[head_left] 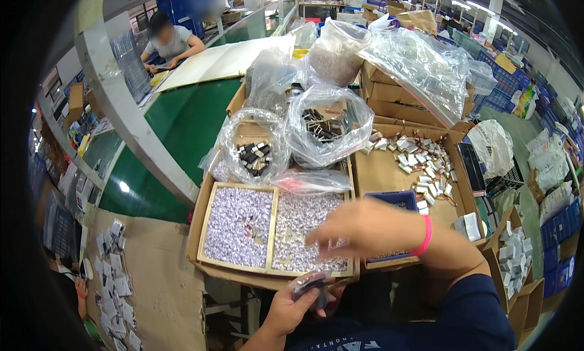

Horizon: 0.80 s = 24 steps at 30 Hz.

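Note:
Low in the middle, my left hand point(289, 312) grips a small clear plastic bag point(311, 282) with something dark in it, whose kind I cannot make out. Above and to the right, my right hand point(359, 226), with a pink band at the wrist, hovers over a divided wooden tray point(274, 226). Its fingers are smeared by motion, so whether they hold anything does not show. Small pale pieces point(234, 229) fill the tray's left compartment, and similar small pieces point(298, 214) lie in the right one. Partly behind my forearm sits a blue bin point(398, 199).
Behind the tray stand open clear bags of black parts point(254, 156) and dark, thin parts point(322, 127). A cardboard box point(380, 168) holds many small silvery pieces with wires. Flat white packets point(115, 278) lie at left, near a slanted metal post point(131, 113). A co-worker point(170, 43) sits far left.

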Each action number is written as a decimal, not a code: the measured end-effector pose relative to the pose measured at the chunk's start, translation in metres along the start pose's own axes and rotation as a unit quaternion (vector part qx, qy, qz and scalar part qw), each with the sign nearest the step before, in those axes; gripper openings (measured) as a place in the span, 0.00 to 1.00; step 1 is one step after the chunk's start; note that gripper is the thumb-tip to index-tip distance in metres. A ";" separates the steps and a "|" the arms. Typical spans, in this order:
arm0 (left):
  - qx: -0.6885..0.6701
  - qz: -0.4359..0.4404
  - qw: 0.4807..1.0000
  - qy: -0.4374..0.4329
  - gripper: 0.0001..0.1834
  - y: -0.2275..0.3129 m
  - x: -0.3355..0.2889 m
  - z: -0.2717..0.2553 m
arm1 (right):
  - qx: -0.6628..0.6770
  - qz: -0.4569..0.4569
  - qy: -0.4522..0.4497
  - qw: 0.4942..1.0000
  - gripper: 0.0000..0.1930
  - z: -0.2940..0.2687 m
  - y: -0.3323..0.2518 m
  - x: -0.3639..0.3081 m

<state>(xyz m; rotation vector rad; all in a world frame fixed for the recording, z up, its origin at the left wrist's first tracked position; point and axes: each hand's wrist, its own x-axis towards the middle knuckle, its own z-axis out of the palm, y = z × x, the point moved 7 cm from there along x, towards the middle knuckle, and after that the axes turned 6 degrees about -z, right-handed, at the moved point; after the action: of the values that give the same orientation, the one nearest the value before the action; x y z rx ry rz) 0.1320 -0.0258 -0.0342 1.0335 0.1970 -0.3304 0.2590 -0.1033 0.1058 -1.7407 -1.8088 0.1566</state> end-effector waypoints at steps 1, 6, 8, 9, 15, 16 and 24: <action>-0.001 0.002 1.000 -0.006 0.17 0.001 0.001 -0.004 | -0.006 0.020 0.037 0.999 0.11 -0.017 0.023 0.002; -0.019 -0.018 1.000 -0.012 0.20 0.004 -0.005 -0.017 | -0.323 0.152 0.032 0.934 0.08 -0.085 0.173 0.026; -0.008 0.034 0.999 0.010 0.17 0.013 -0.007 -0.021 | -0.380 0.209 -0.043 0.900 0.09 -0.085 0.225 0.034; -0.016 0.033 0.999 0.018 0.18 0.015 -0.007 -0.023 | -0.390 0.248 -0.083 0.883 0.09 -0.082 0.248 0.038; -0.048 0.033 0.997 0.054 0.19 0.024 -0.008 -0.038 | -0.415 0.301 -0.155 0.845 0.11 -0.057 0.311 0.051; -0.044 0.037 0.997 0.059 0.18 0.025 -0.009 -0.039 | -0.422 0.286 -0.156 0.846 0.11 -0.056 0.314 0.052; -0.080 0.005 0.996 0.038 0.21 0.023 -0.003 -0.044 | -0.401 0.185 -0.051 0.896 0.08 -0.073 0.268 0.048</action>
<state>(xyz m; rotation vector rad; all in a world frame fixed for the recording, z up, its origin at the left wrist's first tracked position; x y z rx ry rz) 0.1371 0.0239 -0.0365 0.8894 0.2814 -0.2617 0.5305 -0.0486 0.0506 -2.6872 -1.7028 -0.4210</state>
